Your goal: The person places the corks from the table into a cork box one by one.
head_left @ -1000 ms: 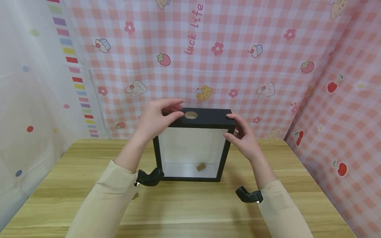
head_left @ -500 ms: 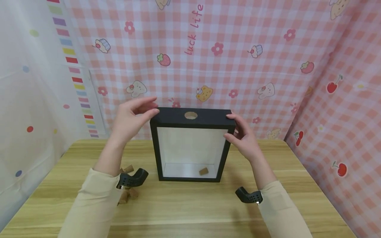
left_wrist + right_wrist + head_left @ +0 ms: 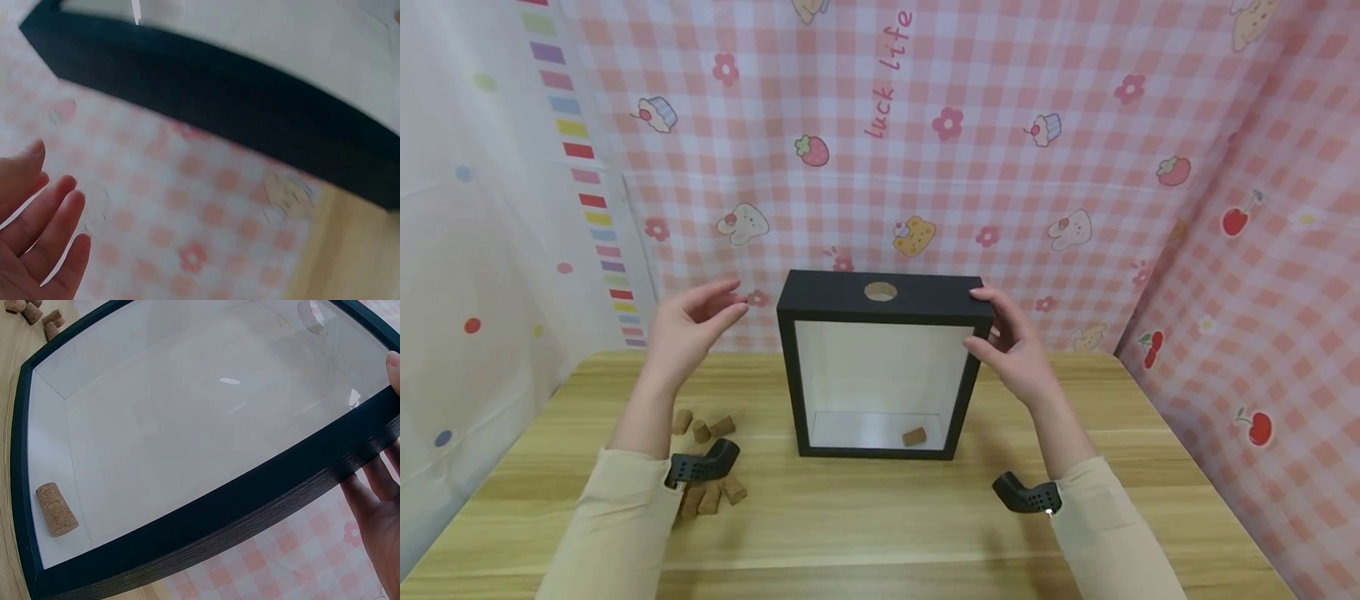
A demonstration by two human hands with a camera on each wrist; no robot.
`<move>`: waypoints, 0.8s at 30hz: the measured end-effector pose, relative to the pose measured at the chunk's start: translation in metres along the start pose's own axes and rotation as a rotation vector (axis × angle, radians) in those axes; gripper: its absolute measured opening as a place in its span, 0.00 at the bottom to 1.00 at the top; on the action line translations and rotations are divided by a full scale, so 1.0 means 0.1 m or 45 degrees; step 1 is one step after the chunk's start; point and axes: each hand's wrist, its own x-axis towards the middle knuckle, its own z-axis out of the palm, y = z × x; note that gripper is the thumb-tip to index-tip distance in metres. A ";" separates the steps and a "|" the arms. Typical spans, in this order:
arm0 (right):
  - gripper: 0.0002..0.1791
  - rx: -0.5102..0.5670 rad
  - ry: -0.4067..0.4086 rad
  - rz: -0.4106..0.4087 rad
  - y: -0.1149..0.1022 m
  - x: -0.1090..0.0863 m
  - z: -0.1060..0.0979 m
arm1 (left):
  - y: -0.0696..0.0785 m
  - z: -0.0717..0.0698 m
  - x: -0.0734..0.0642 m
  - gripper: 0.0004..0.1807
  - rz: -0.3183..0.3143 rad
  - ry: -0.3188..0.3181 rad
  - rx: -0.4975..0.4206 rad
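Observation:
A black shadow box frame with a clear front stands upright on the table, a round hole in its top side. Inside lies one cork on the white floor near the right corner; the right wrist view also shows this cork. My right hand grips the upper right corner, thumb on the front edge and a finger on top. To the left of the box, my left hand hovers in the air with loosely bent fingers and holds nothing. In the left wrist view its fingers are apart from the box.
Several loose corks lie on the wooden table below my left hand, partly hidden by the forearm and the wrist camera. A checked pink curtain hangs behind the table, with more cloth at both sides.
My left hand has moved left and slightly down, away from the hole in the box top. The cork inside has shifted slightly right and turned. My right hand keeps its place.

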 end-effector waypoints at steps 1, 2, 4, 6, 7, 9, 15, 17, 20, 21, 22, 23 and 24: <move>0.31 0.000 -0.003 0.001 0.00 0.00 0.00 | -0.06 -0.02 -0.02 0.23 -0.029 -0.012 0.017; 0.31 -0.002 -0.003 0.002 0.00 0.00 0.00 | -0.13 -0.03 -0.03 0.23 -0.054 -0.025 0.023; 0.31 -0.001 -0.003 0.004 0.00 -0.01 0.00 | -0.25 -0.07 -0.07 0.25 -0.096 -0.059 0.058; 0.32 0.000 0.002 0.005 -0.01 -0.01 0.00 | -0.36 -0.10 -0.11 0.25 -0.123 -0.089 0.095; 0.32 0.002 0.004 0.005 -0.01 -0.01 -0.01 | -0.42 -0.12 -0.12 0.26 -0.126 -0.103 0.110; 0.33 0.003 0.009 0.008 -0.01 -0.01 -0.01 | -0.52 -0.16 -0.15 0.26 -0.130 -0.134 0.141; 0.33 -0.004 0.004 0.013 -0.01 -0.01 -0.02 | -0.78 -0.28 -0.24 0.27 -0.142 -0.250 0.188; 0.32 -0.011 0.002 0.015 -0.01 -0.01 -0.01 | -0.86 -0.33 -0.28 0.28 -0.154 -0.289 0.212; 0.32 -0.011 0.003 0.017 -0.01 0.00 -0.01 | -0.97 -0.38 -0.34 0.29 -0.180 -0.331 0.248; 0.32 -0.010 0.004 0.016 -0.01 0.00 0.00 | -1.01 -0.40 -0.36 0.30 -0.192 -0.342 0.258; 0.32 -0.008 0.003 0.014 -0.01 0.00 0.00 | -1.05 -0.42 -0.38 0.30 -0.202 -0.351 0.264; 0.32 -0.004 0.001 0.012 -0.01 0.00 0.00 | -1.08 -0.43 -0.40 0.30 -0.218 -0.357 0.270; 0.32 0.002 0.000 0.009 -0.01 0.00 0.00 | -1.10 -0.44 -0.42 0.31 -0.234 -0.366 0.271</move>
